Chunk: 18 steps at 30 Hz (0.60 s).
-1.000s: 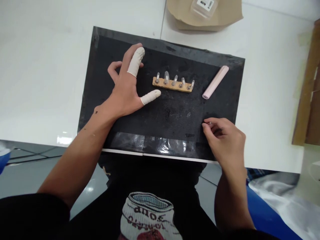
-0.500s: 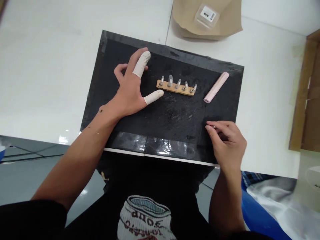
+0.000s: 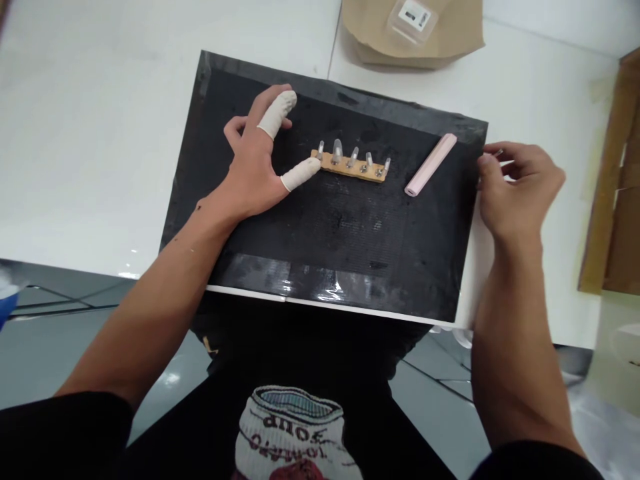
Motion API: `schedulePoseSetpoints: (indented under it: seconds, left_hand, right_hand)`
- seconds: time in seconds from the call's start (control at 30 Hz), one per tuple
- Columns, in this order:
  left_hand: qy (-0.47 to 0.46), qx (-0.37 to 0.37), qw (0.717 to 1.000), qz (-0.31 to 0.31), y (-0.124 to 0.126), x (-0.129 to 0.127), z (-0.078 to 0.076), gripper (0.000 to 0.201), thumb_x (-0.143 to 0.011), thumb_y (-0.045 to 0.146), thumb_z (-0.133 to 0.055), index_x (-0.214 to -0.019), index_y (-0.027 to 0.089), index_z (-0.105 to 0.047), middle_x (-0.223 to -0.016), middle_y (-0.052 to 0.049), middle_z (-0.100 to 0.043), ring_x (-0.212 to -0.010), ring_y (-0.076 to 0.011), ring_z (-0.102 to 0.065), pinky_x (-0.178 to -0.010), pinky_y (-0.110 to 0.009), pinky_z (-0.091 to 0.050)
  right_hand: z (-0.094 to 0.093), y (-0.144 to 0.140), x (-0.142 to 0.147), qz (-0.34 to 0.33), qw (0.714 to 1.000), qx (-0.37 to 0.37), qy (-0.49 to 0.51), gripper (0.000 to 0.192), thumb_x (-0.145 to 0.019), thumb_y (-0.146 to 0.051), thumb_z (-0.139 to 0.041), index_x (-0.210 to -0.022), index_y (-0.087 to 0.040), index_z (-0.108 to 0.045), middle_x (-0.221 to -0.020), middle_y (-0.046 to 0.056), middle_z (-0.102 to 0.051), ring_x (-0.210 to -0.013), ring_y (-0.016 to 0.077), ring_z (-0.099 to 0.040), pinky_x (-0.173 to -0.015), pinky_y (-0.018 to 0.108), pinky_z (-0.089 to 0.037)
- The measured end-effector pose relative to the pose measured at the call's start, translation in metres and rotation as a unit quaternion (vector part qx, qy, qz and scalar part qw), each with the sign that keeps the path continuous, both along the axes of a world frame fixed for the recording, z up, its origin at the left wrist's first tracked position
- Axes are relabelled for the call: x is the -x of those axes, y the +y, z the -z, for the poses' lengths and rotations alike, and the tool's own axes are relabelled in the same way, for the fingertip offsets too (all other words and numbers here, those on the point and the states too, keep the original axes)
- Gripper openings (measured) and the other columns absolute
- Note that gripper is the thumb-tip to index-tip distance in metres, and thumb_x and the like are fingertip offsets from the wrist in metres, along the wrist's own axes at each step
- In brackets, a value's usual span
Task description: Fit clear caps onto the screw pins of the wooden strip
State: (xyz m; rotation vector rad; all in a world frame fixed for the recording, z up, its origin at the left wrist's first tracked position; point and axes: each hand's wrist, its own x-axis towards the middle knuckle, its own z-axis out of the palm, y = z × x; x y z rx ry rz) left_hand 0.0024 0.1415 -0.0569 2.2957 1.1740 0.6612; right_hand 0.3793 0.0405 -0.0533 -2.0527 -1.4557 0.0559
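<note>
My left hand (image 3: 257, 160) rests over the black mat (image 3: 310, 233) with fingers spread and nothing in it. Pale finger cots cover its thumb and one finger. The thumb tip is at the left end of a tan cardboard strip (image 3: 345, 167), where it seems to touch. Several small clear, nail-like tips (image 3: 353, 157) stand in a row on that strip. At the mat's right edge, my right hand (image 3: 523, 183) is closed in a pinch; a tiny glint shows at its fingertips, too small to name. Between strip and right hand lies a pink stick (image 3: 431, 165), slanted.
Beyond the mat a brown paper tray (image 3: 365, 33) holds a clear plastic box (image 3: 413, 21) with a white label. A cardboard box (image 3: 623, 187) stands at the far right. The white table (image 3: 100, 147) ends in front of my lap.
My right hand has moved away and to the right, from above the mat's lower right part to its right edge, still pinched. The left hand keeps its pose; the view has shifted slightly.
</note>
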Motion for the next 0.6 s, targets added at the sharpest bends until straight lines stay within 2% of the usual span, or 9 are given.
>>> schedulePoseSetpoints:
  seconds: [0.13, 0.27, 0.33, 0.43, 0.6]
  left_hand:
    - [-0.003, -0.010, 1.000, -0.001, 0.001, 0.000, 0.002, 0.084, -0.083, 0.071, -0.062, -0.151, 0.033, -0.031, -0.165, -0.004, -0.030, -0.125, -0.0299, -0.057, -0.114, -0.057, -0.026]
    - [0.012, -0.013, 1.000, 0.000, 0.002, 0.000, 0.002, 0.082, -0.083, 0.073, -0.059, -0.150, 0.036, -0.031, -0.164, -0.002, -0.030, -0.126, -0.0311, -0.057, -0.115, -0.056, -0.022]
    - [0.020, -0.013, 1.000, 0.001, 0.002, 0.000, 0.002, 0.084, -0.082, 0.076, -0.057, -0.150, 0.034, -0.031, -0.165, -0.004, -0.029, -0.126, -0.0317, -0.057, -0.115, -0.056, -0.019]
    - [0.029, -0.023, 0.999, 0.001, 0.001, -0.001, 0.002, 0.085, -0.082, 0.080, -0.053, -0.149, 0.032, -0.032, -0.165, -0.006, -0.028, -0.126, -0.0318, -0.057, -0.115, -0.056, -0.018]
    - [0.038, -0.028, 0.999, 0.004, -0.001, -0.002, 0.001, 0.087, -0.082, 0.081, -0.052, -0.150, 0.031, -0.032, -0.165, -0.008, -0.028, -0.125, -0.0328, -0.057, -0.113, -0.056, -0.019]
  right_hand:
    - [0.019, 0.006, -0.005, 0.034, 0.998, -0.052, -0.001, 0.032, -0.091, -0.025, -0.061, -0.119, -0.015, -0.071, -0.104, 0.013, -0.072, -0.071, 0.0151, -0.061, -0.064, 0.029, -0.044]
    - [0.016, 0.001, 0.003, 0.037, 0.997, -0.059, 0.040, 0.050, -0.088, -0.026, -0.064, -0.135, -0.011, -0.055, -0.099, 0.013, -0.071, -0.063, 0.0140, -0.053, -0.059, 0.029, -0.042]
    - [0.012, 0.000, 0.006, 0.039, 0.997, -0.046, 0.038, 0.046, -0.088, -0.026, -0.064, -0.132, -0.014, -0.055, -0.099, 0.012, -0.071, -0.063, 0.0135, -0.052, -0.058, 0.028, -0.041]
    - [0.009, 0.000, 0.008, 0.030, 0.998, -0.045, 0.033, 0.029, -0.089, -0.026, -0.062, -0.118, -0.019, -0.058, -0.103, 0.012, -0.070, -0.072, 0.0141, -0.059, -0.059, 0.027, -0.041]
    - [0.011, 0.000, 0.009, 0.005, 0.993, -0.095, 0.068, 0.023, -0.085, -0.023, -0.066, -0.106, -0.019, -0.061, -0.094, 0.011, -0.069, -0.072, 0.0148, -0.058, -0.056, 0.028, -0.038]
